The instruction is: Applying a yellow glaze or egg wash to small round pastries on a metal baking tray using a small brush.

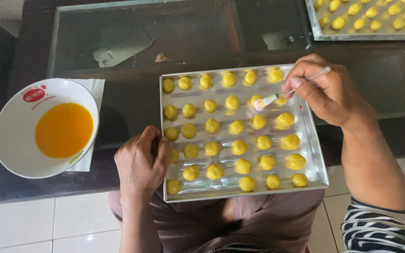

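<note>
Here, with the thin brush (277, 96) pinched in the right hand (329, 93) fingers and the baking tray (312, 154) gripped by the left hand (141, 161), a dough ball (258, 100) could be dented if pressed hard.

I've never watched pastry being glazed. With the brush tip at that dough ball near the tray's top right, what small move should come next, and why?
Probably a short stroke of the brush over the dough ball under its tip: the right hand holds it there, while the left hand steadies the tray. If the bristles look dry, a dip in the bowl of yellow liquid may come first.
</note>
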